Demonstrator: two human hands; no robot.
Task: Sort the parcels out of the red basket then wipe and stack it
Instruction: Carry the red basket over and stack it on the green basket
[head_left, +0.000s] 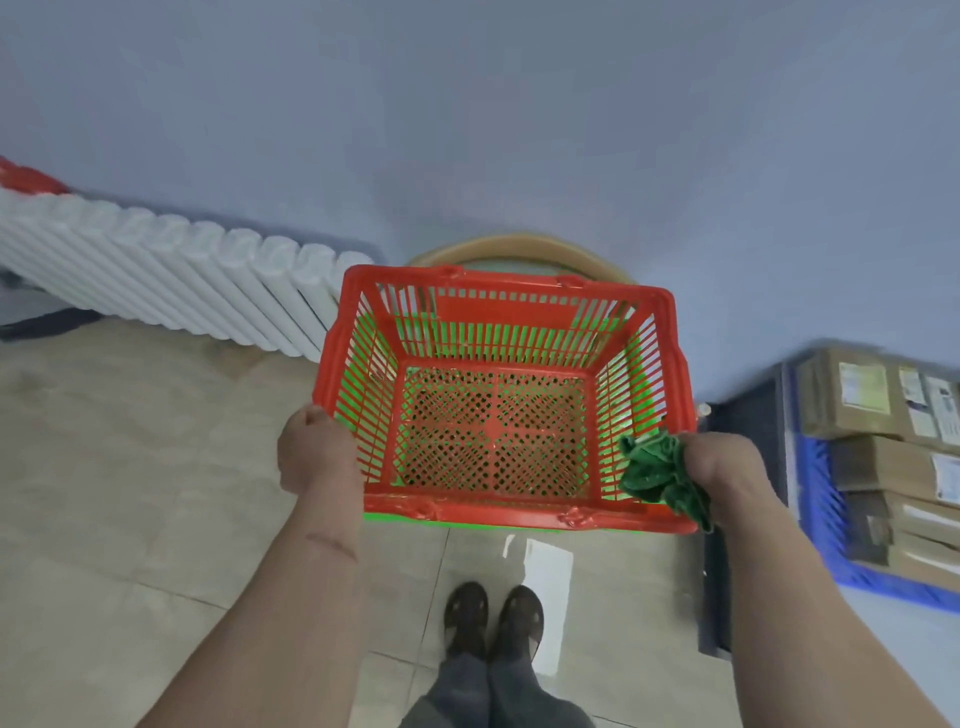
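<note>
An empty red plastic basket (498, 312) with slatted walls and a perforated floor is held in the air in front of me. A green basket (457, 521) shows through its slats and under its near rim. My left hand (311, 452) grips the basket's left rim. My right hand (722, 467) is at the right rim and holds a crumpled green cloth (660, 473), which hangs over the near right corner. Several brown cardboard parcels (883, 447) with white labels lie to the right.
The parcels sit in a blue crate (821, 514) at the right edge. A white ribbed radiator (171, 270) runs along the wall at left. A tan round rim (519, 247) shows behind the basket. My feet (493, 618) stand on the tiled floor.
</note>
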